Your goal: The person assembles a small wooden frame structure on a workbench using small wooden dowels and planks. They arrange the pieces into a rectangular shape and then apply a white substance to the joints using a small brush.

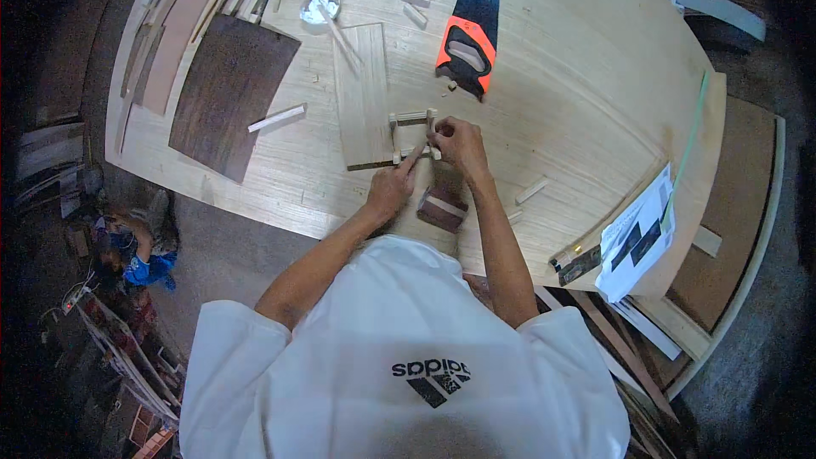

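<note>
A small frame of pale wooden strips [408,116] sits on the workbench in front of me. My left hand [390,193] is closed at its lower right corner, with the fingertips against the wood. On the frame's right side, my right hand [461,151] pinches a short upright strip. My fingers hide part of that corner. Left of the frame lies a flat pale board [364,76]. Nearer to me, between my forearms, is a dark brown block [444,208] with a light stripe.
A handsaw [468,42] with an orange and black handle lies beyond my right hand. Left are a round dish of white paste [320,11] with a stick, a dark panel [234,93] and stacked strips. Papers [637,238] hang over the right edge. Another person [140,242] is low at left.
</note>
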Motion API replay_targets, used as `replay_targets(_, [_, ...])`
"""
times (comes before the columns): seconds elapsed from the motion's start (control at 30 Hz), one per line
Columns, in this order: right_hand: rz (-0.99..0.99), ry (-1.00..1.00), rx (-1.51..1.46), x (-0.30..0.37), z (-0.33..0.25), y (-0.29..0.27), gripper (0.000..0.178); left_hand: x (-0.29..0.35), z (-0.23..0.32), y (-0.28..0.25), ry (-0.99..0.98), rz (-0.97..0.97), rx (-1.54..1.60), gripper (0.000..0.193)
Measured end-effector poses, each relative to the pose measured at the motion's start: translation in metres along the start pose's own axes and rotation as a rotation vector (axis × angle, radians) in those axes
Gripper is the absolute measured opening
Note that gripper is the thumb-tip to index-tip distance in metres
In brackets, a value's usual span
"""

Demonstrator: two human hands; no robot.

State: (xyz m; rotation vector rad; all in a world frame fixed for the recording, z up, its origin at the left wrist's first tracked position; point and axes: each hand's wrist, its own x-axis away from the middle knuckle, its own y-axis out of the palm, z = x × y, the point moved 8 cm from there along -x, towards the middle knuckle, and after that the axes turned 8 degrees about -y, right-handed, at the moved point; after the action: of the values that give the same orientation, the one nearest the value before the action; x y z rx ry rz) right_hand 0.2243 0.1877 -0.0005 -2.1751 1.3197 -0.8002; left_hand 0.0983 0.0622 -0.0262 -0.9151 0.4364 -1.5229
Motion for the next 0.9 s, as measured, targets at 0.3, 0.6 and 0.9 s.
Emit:
replay_targets(0.3, [0.013,-0.024,-0.021,0.0007,0.003,0.0003,0.026,-0.0004,0.0027,-0.0026,0.013,0.009,-0.033,0.068])
replay_targets(0.6, [0.02,0.005,-0.042,0.0012,0.0061,0.0019,0.025,-0.0013,-0.0007,-0.0004,-0.008,-0.016,0.013,0.067])
replay_targets(0.9, [0.025,0.007,-0.042,-0.0003,0.0074,0.0017,0.024,-0.0007,0.0051,-0.0064,0.019,-0.005,0.003,0.065])
